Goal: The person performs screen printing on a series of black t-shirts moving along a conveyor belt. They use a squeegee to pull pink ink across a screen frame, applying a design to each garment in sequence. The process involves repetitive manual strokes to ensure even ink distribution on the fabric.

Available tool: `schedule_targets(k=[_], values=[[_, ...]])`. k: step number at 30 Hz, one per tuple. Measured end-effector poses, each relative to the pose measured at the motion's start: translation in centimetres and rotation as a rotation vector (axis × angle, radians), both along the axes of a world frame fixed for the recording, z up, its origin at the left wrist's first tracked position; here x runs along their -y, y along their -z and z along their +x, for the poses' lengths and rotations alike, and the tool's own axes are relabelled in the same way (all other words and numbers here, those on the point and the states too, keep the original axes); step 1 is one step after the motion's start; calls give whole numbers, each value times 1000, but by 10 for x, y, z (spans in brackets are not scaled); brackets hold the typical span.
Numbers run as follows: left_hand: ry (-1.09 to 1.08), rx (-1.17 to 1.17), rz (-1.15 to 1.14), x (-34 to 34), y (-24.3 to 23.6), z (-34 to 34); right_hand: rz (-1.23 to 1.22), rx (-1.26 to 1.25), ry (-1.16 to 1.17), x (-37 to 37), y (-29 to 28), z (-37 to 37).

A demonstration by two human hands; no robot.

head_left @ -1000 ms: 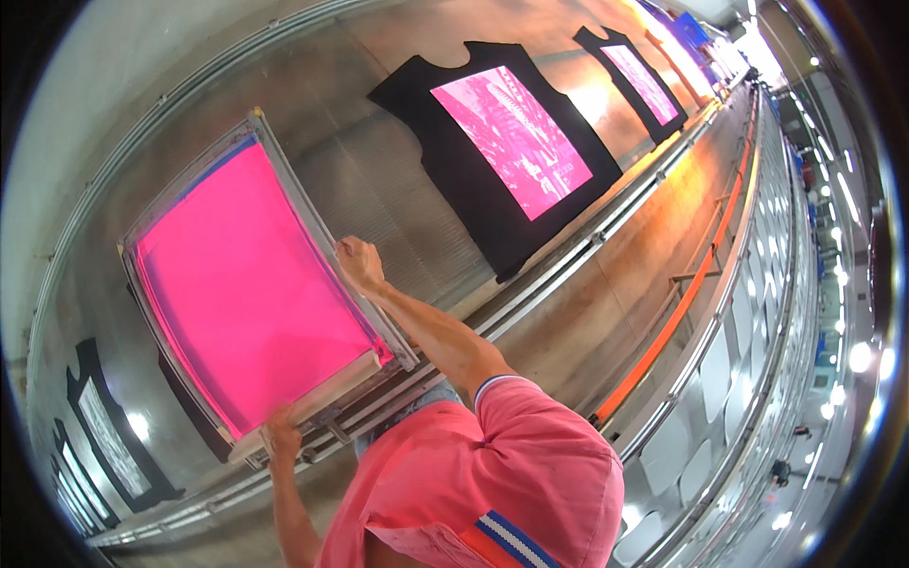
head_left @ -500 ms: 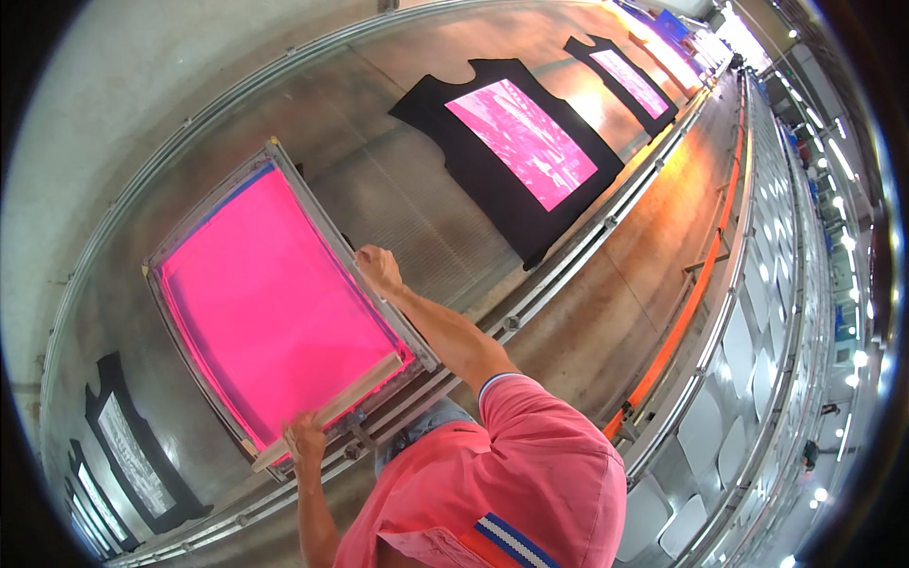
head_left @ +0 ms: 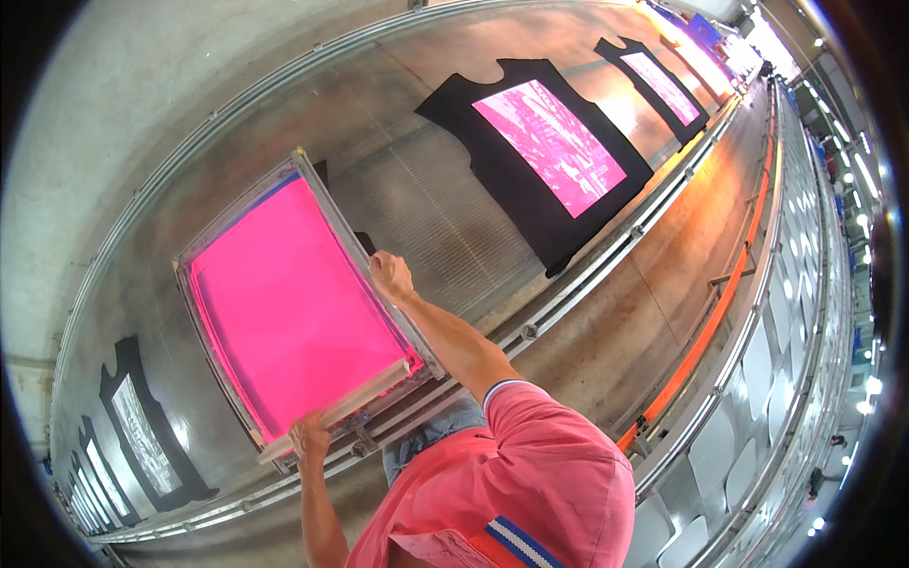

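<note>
A long grey metal printing table (head_left: 445, 204) runs from the lower left of the frame to the upper right, with rails along its near edge. On it, left of centre, lies a large rectangular screen-printing frame with a bright pink mesh (head_left: 289, 303), set flat over a black garment of which only a dark corner shows at the frame's upper right edge. A pale wooden squeegee (head_left: 336, 409) lies across the near end of the mesh, so the pull over this screen looks finished or close to it, judging by where the blade rests.

In the upper middle of the frame a black T-shirt with a pink rectangular print (head_left: 540, 151) lies flat and looks already printed; a second black T-shirt with a pink print (head_left: 658, 85) lies further toward the upper right. Toward the lower left a black T-shirt with a pale grey print (head_left: 142, 431) lies in the row, with at least two more behind it, too small to count surely. These seem to lack the pink layer, so much of the row appears left to do.

Counted: one screen, one squeegee, two pink-printed shirts in clear view, two hands.

The right hand (head_left: 390, 276) is closed over the screen's right side rail. The left hand (head_left: 309, 437) is curled around the squeegee's left end at the screen's near corner.
</note>
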State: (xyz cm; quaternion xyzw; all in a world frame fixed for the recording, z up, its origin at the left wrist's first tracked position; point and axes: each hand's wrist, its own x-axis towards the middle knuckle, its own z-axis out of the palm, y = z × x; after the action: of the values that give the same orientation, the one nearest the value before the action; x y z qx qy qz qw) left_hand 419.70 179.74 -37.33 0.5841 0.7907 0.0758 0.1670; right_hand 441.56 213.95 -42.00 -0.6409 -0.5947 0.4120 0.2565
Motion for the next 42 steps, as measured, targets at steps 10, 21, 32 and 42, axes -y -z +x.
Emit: schedule_targets(k=[10, 21, 32, 42], values=[[35, 27, -137, -7, -3, -4, -94, 143, -37, -4, 11, -7], [12, 169, -117, -217, 39, -123, 374, 728, -1230, -34, -80, -88], [-4, -78, -205, -386, 17, -352, 334, 813, -983, -244, -55, -226], [-24, -183, -92, -391, 22, -362, 464, 756, -986, -253, -44, -243]])
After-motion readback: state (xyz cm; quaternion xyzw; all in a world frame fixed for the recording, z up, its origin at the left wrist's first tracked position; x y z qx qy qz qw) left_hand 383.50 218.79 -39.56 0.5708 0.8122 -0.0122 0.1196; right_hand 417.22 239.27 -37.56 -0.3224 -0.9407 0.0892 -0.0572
